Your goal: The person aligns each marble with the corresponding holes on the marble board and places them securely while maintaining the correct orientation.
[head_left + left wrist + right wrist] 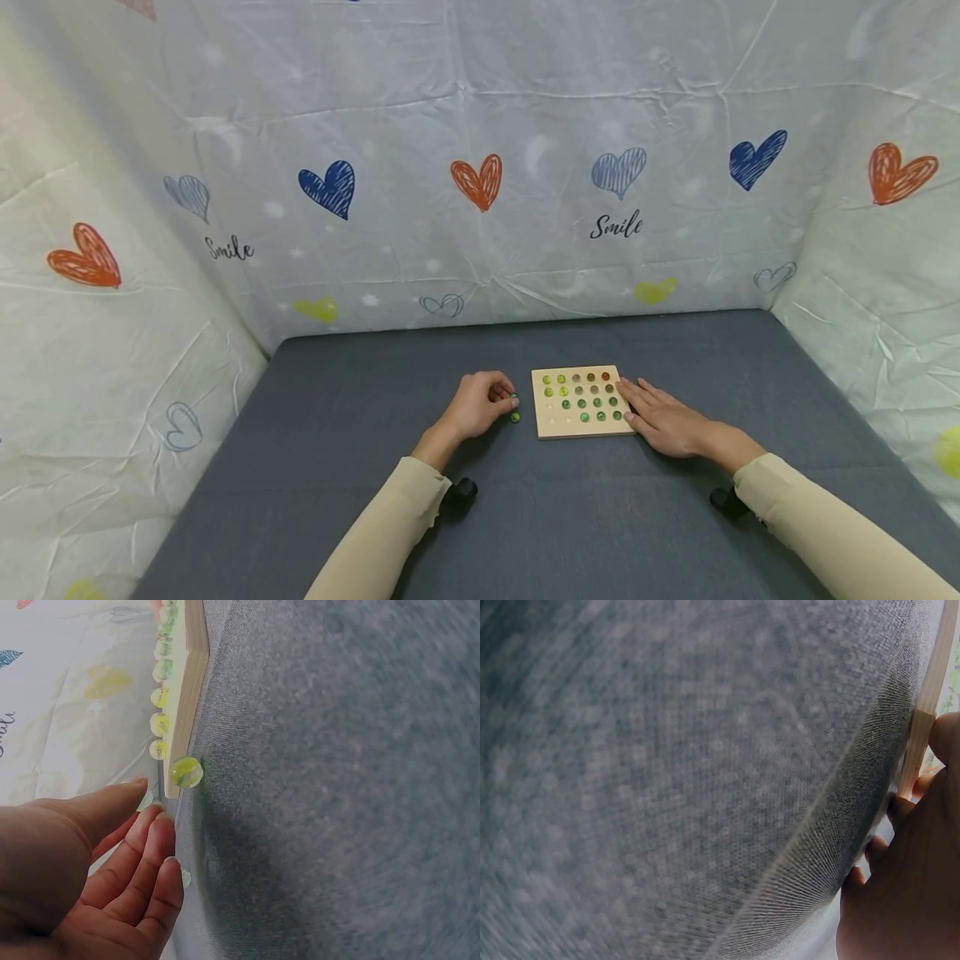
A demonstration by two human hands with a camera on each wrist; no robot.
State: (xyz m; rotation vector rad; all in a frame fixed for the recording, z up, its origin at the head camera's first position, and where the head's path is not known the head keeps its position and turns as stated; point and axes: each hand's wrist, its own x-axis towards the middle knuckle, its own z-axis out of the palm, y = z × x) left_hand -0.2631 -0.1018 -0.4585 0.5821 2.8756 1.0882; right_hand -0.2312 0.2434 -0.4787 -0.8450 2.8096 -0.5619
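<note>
A pale wooden board (555, 429) lies on the table with rows of round hollows, most filled with glass marbles in yellow-green, green and brown-red. Several hollows at its near left corner hold no marble. Just left of the board, my left hand (480, 404) pinches a pale green marble (146, 800) between thumb and fingertips, partly hidden. A yellow-green marble (187, 772) rests on the cloth beside those fingertips. Another marble (187, 877) shows partly behind the fingers. My right hand (667, 421) lies with its fingers extended, touching the board's right edge.
Dark grey cloth (337, 433) covers the table. White fabric printed with hearts (476, 183) hangs at the back and both sides. A black wrist camera (459, 493) sits under the left cuff, and another black camera (727, 502) under the right.
</note>
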